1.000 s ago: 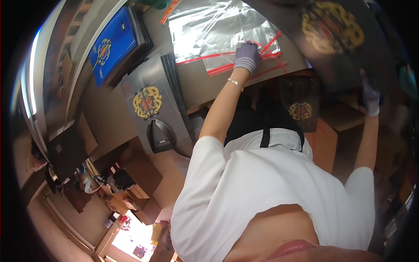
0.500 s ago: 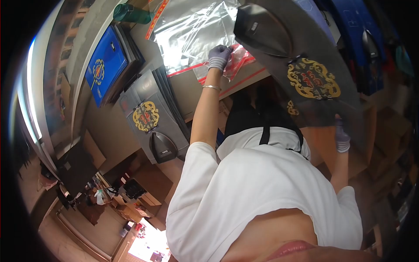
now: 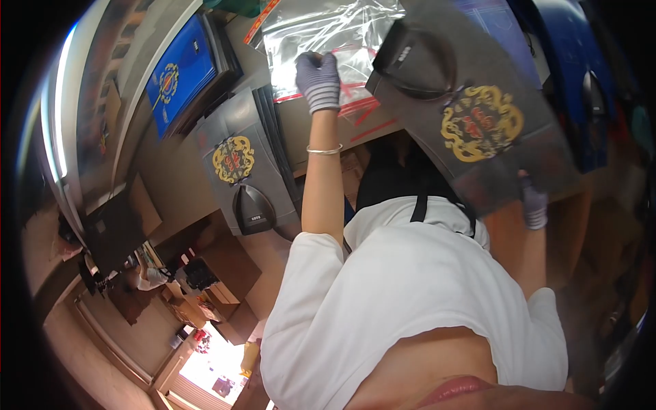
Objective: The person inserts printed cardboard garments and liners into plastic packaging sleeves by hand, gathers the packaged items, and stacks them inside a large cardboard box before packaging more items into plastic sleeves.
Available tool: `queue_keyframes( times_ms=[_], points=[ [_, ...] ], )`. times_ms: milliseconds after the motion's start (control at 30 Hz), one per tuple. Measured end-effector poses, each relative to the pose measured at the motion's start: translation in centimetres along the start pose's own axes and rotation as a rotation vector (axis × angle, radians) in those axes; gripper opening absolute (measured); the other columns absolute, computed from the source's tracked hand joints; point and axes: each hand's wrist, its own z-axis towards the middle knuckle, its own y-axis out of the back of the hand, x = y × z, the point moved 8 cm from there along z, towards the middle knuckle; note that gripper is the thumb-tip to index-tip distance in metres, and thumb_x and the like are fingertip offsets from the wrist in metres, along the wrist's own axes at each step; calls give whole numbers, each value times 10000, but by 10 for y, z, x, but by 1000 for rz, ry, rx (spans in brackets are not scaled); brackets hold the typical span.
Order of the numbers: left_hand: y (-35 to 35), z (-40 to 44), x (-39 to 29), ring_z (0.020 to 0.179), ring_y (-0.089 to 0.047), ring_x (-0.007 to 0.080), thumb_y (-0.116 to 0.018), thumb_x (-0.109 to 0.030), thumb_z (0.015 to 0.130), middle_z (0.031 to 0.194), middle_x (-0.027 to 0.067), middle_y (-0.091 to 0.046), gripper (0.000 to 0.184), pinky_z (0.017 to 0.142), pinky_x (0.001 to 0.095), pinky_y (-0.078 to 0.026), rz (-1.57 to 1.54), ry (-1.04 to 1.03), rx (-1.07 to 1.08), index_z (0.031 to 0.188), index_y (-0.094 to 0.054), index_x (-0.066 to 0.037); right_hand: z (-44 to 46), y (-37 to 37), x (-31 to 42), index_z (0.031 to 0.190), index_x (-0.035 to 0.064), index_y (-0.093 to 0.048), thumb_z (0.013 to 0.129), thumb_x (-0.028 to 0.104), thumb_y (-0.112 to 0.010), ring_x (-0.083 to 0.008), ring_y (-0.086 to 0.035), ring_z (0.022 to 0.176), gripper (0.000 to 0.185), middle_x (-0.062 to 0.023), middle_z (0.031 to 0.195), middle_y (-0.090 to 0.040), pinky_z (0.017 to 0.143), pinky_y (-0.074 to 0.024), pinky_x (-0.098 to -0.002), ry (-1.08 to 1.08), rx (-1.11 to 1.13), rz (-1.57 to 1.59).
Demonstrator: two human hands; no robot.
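My left hand [image 3: 318,78], in a purple-grey glove with striped cuff, is over a pile of clear plastic bags [image 3: 338,24] with red edge strips. Its fingers are curled closed on the clear plastic at the pile's near side; the fingertips are partly hidden. My right hand [image 3: 534,201], gloved alike, grips the lower right edge of a dark grey flat bag [image 3: 424,109] bearing a gold and red round emblem and a black pointed panel. The fingers behind that bag are hidden. It hangs tilted beside the clear bags, its upper left corner close to them.
On the left of the table lie a stack of similar grey bags [image 3: 263,160] and a stack with a blue one [image 3: 179,78] on top. More blue items [image 3: 570,75] are at the far right. A cardboard box [image 3: 570,225] stands below my right hand.
My left hand has moved left across the clear bags, away from their red-edged corner. The grey bag in my right hand has swung slightly down and left.
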Motion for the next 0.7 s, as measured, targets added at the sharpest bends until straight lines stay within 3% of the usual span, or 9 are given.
queue_keyframes(
  times_ms=[67,100,233,300,400,567,700],
  points=[
    [-14,-6,13,624,-542,287,-657,-220,682,657,124,-563,227,633,373,-441,16,7,55,679,-543,-24,19,27,11,1100,-19,-517,803,124,-583,-137,-533,901,337,-35,1021,-555,831,-410,-265,-350,33,411],
    [-16,-10,14,638,-545,298,-659,-237,681,667,124,-569,239,646,384,-441,87,10,44,667,-540,-29,29,46,22,1080,-14,-525,786,135,-590,-126,-530,851,336,-30,966,-562,793,-415,-255,-429,60,446],
    [-17,-26,-5,679,-529,290,-669,-297,687,648,103,-553,278,664,402,-424,267,-179,4,622,-540,-59,49,113,-65,1021,0,-537,734,181,-601,-75,-498,713,346,4,800,-550,671,-400,-218,-602,402,241],
    [-23,-31,-1,724,-528,279,-680,-300,676,660,76,-560,263,689,402,-419,297,-246,41,624,-548,-78,48,46,-3,993,7,-537,705,208,-605,-51,-464,654,358,31,722,-519,616,-368,-202,-627,583,231],
    [-23,-40,-4,743,-530,281,-676,-264,663,684,57,-563,224,704,404,-413,311,-353,62,645,-551,-78,53,-29,26,1035,8,-535,724,202,-610,-79,-509,788,374,-16,888,-549,702,-414,-229,-643,563,457],
    [-9,-60,12,900,-520,290,-687,-208,608,903,123,-561,307,772,414,-412,621,-251,176,847,-554,-70,70,-49,-6,1037,28,-544,750,175,-606,-90,-515,813,329,3,902,-557,739,-417,-238,-527,447,429],
    [3,-72,49,863,-529,305,-699,-186,602,871,135,-559,311,768,415,-409,592,-94,120,841,-554,-48,65,-47,5,970,33,-565,744,162,-619,-86,-513,791,266,6,855,-557,741,-418,-237,-516,412,454]
  ],
)
